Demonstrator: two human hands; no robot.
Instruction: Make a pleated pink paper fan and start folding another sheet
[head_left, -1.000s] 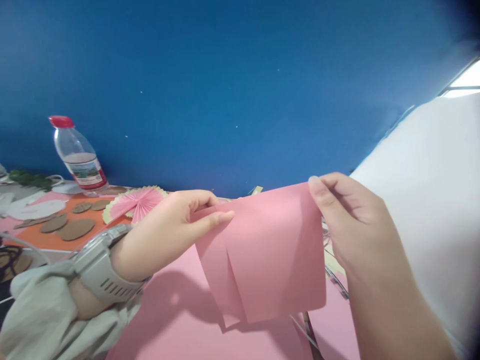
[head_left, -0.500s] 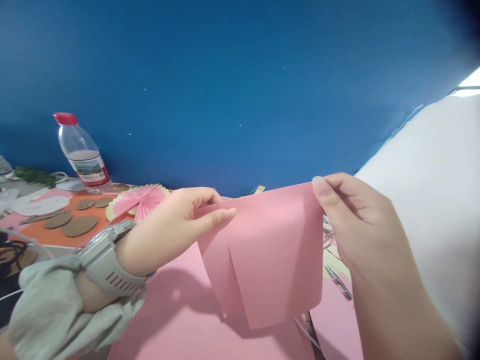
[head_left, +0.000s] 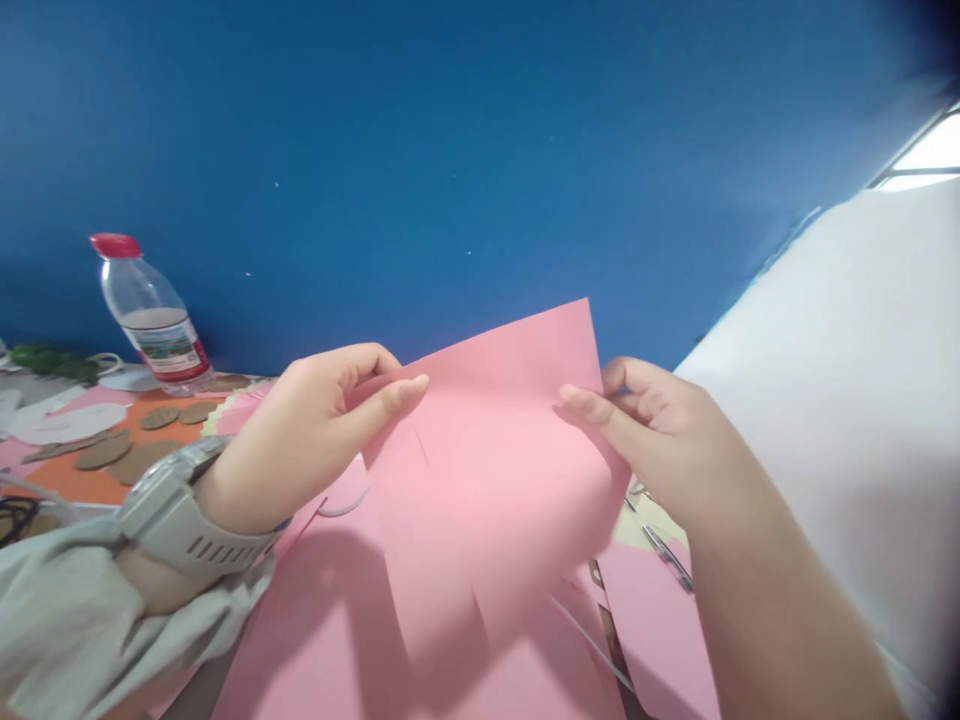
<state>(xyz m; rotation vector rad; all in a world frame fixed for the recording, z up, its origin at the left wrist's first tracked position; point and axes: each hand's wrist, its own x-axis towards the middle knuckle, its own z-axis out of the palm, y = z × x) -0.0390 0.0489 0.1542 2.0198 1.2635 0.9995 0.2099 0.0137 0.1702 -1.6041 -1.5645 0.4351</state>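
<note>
I hold a pink sheet of paper (head_left: 495,450) up in front of me with both hands. My left hand (head_left: 315,430), with a grey watch on its wrist, pinches the sheet's left upper edge between thumb and fingers. At the right edge my right hand (head_left: 652,430) pinches the sheet, its thumb lying on the front. The sheet has a cut or fold running up from its bottom edge. A larger pink sheet (head_left: 337,640) lies flat on the table beneath it.
A clear plastic bottle (head_left: 150,315) with a red cap stands at the left by the blue wall. Brown cardboard discs (head_left: 112,450) lie on an orange sheet (head_left: 75,480). A metal tool (head_left: 664,550) lies at the right under my right hand. A white board (head_left: 847,400) leans at the right.
The pink sheet has been turned and lifted, so its top corner now rises higher. My right hand has slid lower on the right edge. The pink paper fan is now mostly hidden behind my left hand.
</note>
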